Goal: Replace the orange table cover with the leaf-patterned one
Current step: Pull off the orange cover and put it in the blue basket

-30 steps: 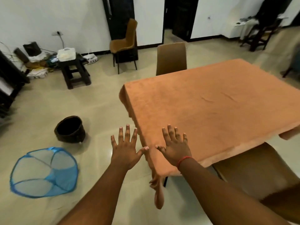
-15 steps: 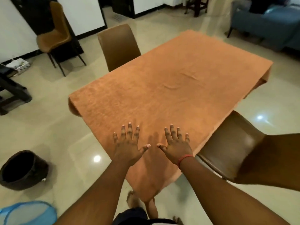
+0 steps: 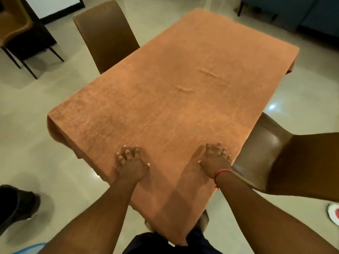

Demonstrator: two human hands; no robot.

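The orange table cover [image 3: 183, 92] lies spread flat over the whole desk, draped over every visible edge, with its near corner hanging down toward the person's legs. Two small creases sit near the middle; otherwise it is smooth.

Both hands are down on the cover close to that near corner. The left hand [image 3: 131, 162] has its fingers bent, the tips digging into the cloth; the right hand [image 3: 215, 159], red thread at the wrist, does the same just beside the right edge. Whether cloth is really bunched inside either hand cannot be told from this angle; it reads as clawing, not a finished pinch.

Step judged: start of removal, gathering the orange cover at the near end. Nothing is off the desk yet. The leaf-patterned cover is not in view.

The next move likely calls for a firm grip on the cloth with both hands, then pulling it back or lifting it off the corner. The far end may drag on the two brown chairs, one at the left side [image 3: 106, 35] and one at the right [image 3: 271, 147].

On the floor, a dark bin [image 3: 16, 204] sits at left.
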